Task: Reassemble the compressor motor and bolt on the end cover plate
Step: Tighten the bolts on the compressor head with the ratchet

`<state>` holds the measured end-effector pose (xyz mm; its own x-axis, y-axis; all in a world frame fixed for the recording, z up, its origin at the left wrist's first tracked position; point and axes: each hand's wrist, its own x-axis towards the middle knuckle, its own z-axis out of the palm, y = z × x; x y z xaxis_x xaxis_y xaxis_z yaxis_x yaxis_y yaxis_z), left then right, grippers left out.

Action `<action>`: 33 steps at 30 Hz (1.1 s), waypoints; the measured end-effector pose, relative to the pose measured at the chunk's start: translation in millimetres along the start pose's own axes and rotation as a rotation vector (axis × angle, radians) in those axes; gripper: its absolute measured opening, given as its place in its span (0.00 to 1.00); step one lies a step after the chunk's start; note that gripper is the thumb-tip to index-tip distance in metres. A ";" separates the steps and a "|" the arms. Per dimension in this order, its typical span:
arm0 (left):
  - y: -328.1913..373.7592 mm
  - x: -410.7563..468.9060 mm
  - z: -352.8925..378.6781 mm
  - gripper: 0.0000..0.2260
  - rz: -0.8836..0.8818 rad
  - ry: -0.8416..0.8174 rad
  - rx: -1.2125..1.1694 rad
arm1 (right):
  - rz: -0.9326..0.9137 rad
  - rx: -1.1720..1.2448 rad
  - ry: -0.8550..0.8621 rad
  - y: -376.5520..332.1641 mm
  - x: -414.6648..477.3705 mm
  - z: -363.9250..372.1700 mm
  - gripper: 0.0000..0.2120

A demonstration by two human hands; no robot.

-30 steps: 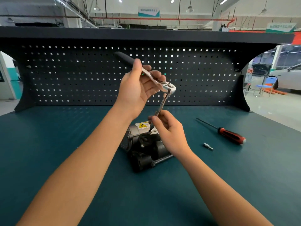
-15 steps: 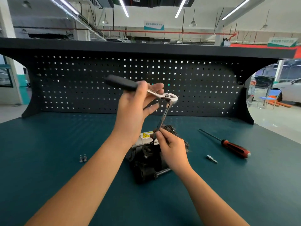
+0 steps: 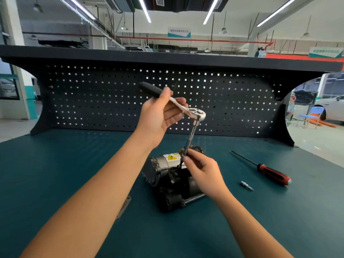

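Head view is showing a dark teal workbench (image 3: 55,183) with a black perforated back panel (image 3: 93,101) standing along its far edge and a black shelf (image 3: 167,58) lying on top of the panel. Behind it a large hall is opening, with four long light strips (image 3: 144,9) shining on the ceiling. At the right one white car (image 3: 333,107) and one blue chair (image 3: 312,112) are standing.

One compressor motor (image 3: 163,164) is lying near the middle of the bench, its silver body carrying a yellow warning label, with black parts nearer to the person. One ratchet wrench (image 3: 195,113) is hanging above it. The left hand (image 3: 158,116) is gripping its black handle with curled fingers, and the shiny head is pointing right. One thin extension bar (image 3: 192,134) is going down from the head to the top of the motor. The right hand (image 3: 202,170) is pinching the lower end of this bar between thumb and fingers.

To the right, apart from the motor, one screwdriver (image 3: 273,174) with a red and black handle is lying, and near it one small metal fitting (image 3: 247,185). One flat grey piece (image 3: 123,205) is lying left of the motor, partly hidden under the left forearm.
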<state>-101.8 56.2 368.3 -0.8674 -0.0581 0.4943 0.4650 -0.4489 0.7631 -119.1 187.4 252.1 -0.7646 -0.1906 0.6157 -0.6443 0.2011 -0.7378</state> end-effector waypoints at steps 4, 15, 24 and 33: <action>5.4 16.3 5.1 0.11 -0.160 -0.038 0.084 | -0.009 0.094 -0.007 -0.1 5.2 2.5 0.15; 3.6 -51.7 9.5 0.06 0.106 -0.039 0.296 | -0.081 -0.007 0.219 -4.0 12.9 9.2 0.16; -0.1 -51.7 -1.5 0.10 0.306 0.113 0.473 | -0.011 0.081 0.023 -12.7 21.4 -2.1 0.08; -3.8 -33.9 14.7 0.16 0.198 0.085 0.319 | 0.021 0.164 0.110 -8.0 12.8 0.8 0.11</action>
<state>-71.6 73.0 354.7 -0.7607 -0.1953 0.6190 0.6451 -0.1219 0.7543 -123.7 182.6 265.7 -0.7806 -0.0801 0.6199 -0.6240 0.0431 -0.7802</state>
